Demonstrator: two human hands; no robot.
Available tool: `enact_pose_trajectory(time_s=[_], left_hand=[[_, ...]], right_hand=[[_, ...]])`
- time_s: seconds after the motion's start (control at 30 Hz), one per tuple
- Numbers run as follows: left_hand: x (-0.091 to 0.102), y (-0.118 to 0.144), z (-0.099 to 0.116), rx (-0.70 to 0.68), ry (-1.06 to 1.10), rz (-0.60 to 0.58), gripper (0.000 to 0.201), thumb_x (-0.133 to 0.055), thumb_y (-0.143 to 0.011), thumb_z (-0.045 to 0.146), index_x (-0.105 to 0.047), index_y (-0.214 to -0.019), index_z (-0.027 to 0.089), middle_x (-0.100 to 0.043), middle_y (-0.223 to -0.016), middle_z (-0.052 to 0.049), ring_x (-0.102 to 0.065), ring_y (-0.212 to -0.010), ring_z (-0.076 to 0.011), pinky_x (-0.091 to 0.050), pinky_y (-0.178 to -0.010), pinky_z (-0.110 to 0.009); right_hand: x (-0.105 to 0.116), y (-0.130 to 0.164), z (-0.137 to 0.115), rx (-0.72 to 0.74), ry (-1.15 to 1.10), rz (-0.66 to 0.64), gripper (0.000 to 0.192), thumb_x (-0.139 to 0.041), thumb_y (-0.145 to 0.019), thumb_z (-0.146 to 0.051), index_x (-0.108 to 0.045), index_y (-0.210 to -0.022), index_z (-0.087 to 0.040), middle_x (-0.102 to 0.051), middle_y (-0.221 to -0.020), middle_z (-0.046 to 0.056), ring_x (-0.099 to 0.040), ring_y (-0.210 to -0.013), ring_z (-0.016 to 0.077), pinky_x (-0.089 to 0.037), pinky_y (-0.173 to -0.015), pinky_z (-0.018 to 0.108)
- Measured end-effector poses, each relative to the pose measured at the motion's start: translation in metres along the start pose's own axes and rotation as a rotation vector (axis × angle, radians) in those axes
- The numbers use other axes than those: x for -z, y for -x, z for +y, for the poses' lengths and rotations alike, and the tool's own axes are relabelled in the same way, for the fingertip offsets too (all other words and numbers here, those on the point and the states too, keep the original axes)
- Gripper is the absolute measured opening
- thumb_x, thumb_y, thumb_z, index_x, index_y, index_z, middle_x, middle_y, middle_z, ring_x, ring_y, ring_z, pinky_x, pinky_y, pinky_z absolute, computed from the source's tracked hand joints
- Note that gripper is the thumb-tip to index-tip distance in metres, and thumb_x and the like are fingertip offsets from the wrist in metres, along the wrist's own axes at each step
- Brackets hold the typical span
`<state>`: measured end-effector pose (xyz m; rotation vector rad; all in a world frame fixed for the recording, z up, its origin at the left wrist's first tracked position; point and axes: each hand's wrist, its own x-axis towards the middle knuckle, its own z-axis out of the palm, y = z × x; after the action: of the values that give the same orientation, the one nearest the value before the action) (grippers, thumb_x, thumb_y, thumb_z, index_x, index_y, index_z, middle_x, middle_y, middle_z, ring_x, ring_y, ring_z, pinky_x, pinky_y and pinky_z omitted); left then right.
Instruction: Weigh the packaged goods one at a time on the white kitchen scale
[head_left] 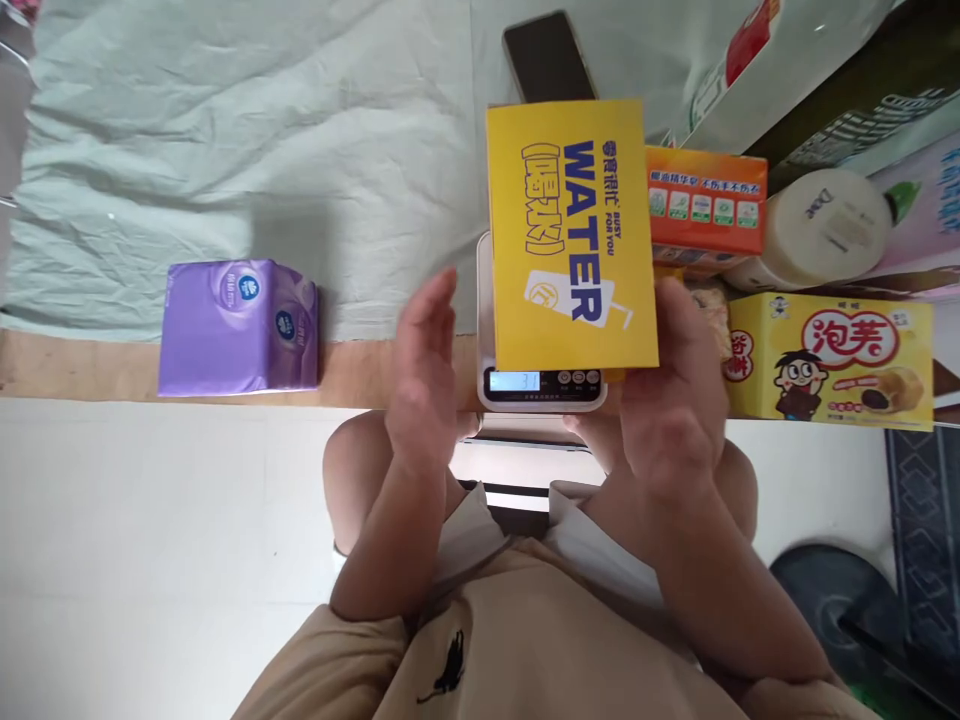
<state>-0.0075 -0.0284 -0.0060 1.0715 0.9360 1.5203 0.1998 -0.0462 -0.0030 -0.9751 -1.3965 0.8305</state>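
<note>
Clearly the yellow box (571,235) on the scale (541,388) is light, stiff card — right hand (671,400) touches its near corner, not gripping; left hand (424,385) hovers open beside the scale — best held by the side edges.

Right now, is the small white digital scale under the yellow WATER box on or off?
On: the small white digital scale has a lit display showing digits below the yellow WATER box.
</note>
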Motion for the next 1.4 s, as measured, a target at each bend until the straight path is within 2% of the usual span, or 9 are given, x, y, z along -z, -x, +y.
enact_pose_trajectory(time_s=[0.13,0.23,0.47,0.6,0.77,0.93,1.1,1.23,1.4], left_hand=[[0.019,-0.004,-0.005,-0.082,-0.108,0.097,0.061,-0.058,-0.096,0.08,-0.073,-0.137,0.037,-0.072,-0.146,-0.004,-0.061,-0.15,-0.0312,-0.05,-0.126,-0.046],[0.023,-0.004,-0.008,-0.095,-0.16,0.068,0.063,-0.056,-0.097,0.082,-0.071,-0.14,0.039,-0.071,-0.148,-0.005,-0.062,-0.149,-0.0318,-0.051,-0.123,-0.046],[0.022,-0.002,-0.011,-0.077,-0.166,0.018,0.058,-0.057,-0.099,0.078,-0.071,-0.141,0.042,-0.07,-0.149,-0.002,-0.062,-0.149,-0.0279,-0.051,-0.124,-0.041],[0.019,-0.002,-0.01,-0.079,-0.157,0.036,0.057,-0.06,-0.097,0.079,-0.073,-0.139,0.042,-0.072,-0.147,0.0,-0.064,-0.147,-0.0279,-0.052,-0.124,-0.041],[0.012,-0.001,-0.005,-0.038,-0.14,0.042,0.061,-0.063,-0.095,0.08,-0.075,-0.138,0.039,-0.068,-0.154,-0.001,-0.063,-0.149,-0.0342,-0.052,-0.127,-0.047],[0.008,-0.002,-0.003,-0.059,-0.118,0.046,0.059,-0.063,-0.095,0.08,-0.077,-0.132,0.037,-0.074,-0.144,0.001,-0.061,-0.153,-0.0363,-0.049,-0.132,-0.047],[0.006,-0.003,-0.005,-0.092,-0.122,0.032,0.059,-0.062,-0.097,0.078,-0.076,-0.134,0.035,-0.073,-0.146,0.002,-0.06,-0.153,-0.0341,-0.047,-0.135,-0.049],[0.007,-0.003,-0.006,-0.091,-0.115,0.003,0.056,-0.062,-0.098,0.076,-0.075,-0.136,0.037,-0.076,-0.143,0.003,-0.062,-0.15,-0.0309,-0.045,-0.136,-0.05],[0.009,-0.004,-0.006,-0.059,-0.092,-0.006,0.057,-0.065,-0.095,0.078,-0.075,-0.134,0.038,-0.073,-0.147,0.003,-0.065,-0.148,-0.0348,-0.052,-0.129,-0.051]], right_hand=[[0.0,0.005,0.017,0.114,-0.105,0.178,0.059,-0.057,-0.1,-0.055,-0.062,-0.155,-0.033,-0.063,-0.161,-0.001,-0.056,-0.157,0.0213,-0.05,-0.135,0.043],[-0.003,0.006,0.024,0.124,-0.087,0.2,0.061,-0.06,-0.097,-0.056,-0.065,-0.153,-0.032,-0.064,-0.16,0.0,-0.059,-0.153,0.0235,-0.053,-0.131,0.047],[-0.01,0.006,0.036,0.157,-0.048,0.276,0.062,-0.056,-0.096,-0.061,-0.065,-0.151,-0.034,-0.064,-0.158,0.001,-0.057,-0.155,0.0294,-0.048,-0.133,0.06],[-0.014,0.006,0.039,0.162,-0.071,0.28,0.064,-0.055,-0.096,-0.06,-0.063,-0.152,-0.032,-0.061,-0.159,0.004,-0.054,-0.157,0.0322,-0.046,-0.134,0.062],[-0.016,0.005,0.029,0.113,-0.075,0.314,0.06,-0.059,-0.095,-0.058,-0.066,-0.149,-0.033,-0.062,-0.156,0.006,-0.054,-0.157,0.0331,-0.044,-0.135,0.061],[-0.015,0.004,0.026,0.099,-0.1,0.294,0.059,-0.063,-0.094,-0.06,-0.067,-0.147,-0.034,-0.061,-0.155,0.007,-0.053,-0.157,0.0365,-0.043,-0.135,0.066],[-0.016,0.005,0.027,0.093,-0.127,0.349,0.059,-0.064,-0.092,-0.056,-0.07,-0.145,-0.031,-0.064,-0.153,0.007,-0.057,-0.154,0.035,-0.046,-0.133,0.061],[-0.018,0.007,0.028,0.091,-0.081,0.332,0.06,-0.058,-0.096,-0.059,-0.065,-0.148,-0.033,-0.061,-0.158,0.007,-0.053,-0.158,0.0375,-0.043,-0.135,0.064],[-0.018,0.008,0.03,0.103,0.034,0.327,0.061,-0.048,-0.099,-0.062,-0.06,-0.152,-0.035,-0.059,-0.158,0.007,-0.054,-0.157,0.0349,-0.047,-0.132,0.061]])
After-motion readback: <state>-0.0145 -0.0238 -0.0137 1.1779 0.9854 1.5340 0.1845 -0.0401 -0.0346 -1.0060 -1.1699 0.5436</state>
